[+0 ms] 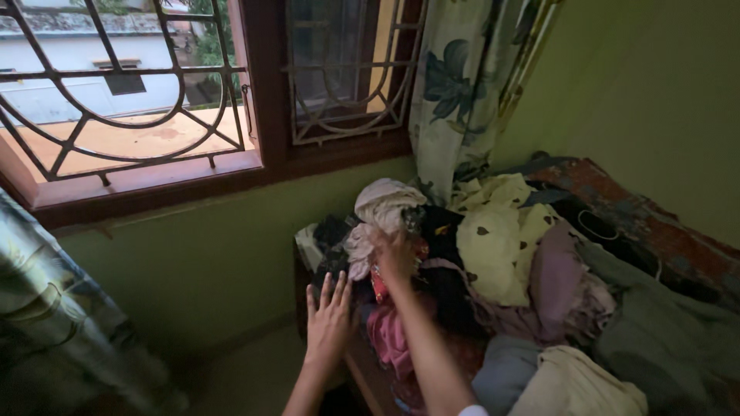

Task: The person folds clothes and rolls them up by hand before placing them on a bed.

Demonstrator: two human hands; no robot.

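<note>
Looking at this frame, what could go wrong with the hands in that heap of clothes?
The right hand grips a garment deep in the clothes pile; pulling it may drag neighbouring pieces along. The pile reaches the bed edge near the open left hand, so loosened pieces could slide to the floor.

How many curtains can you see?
2. A white flowered fabric curtain hangs right of the window, above the clothes pile; a dim patterned curtain hangs at the left edge.
</note>
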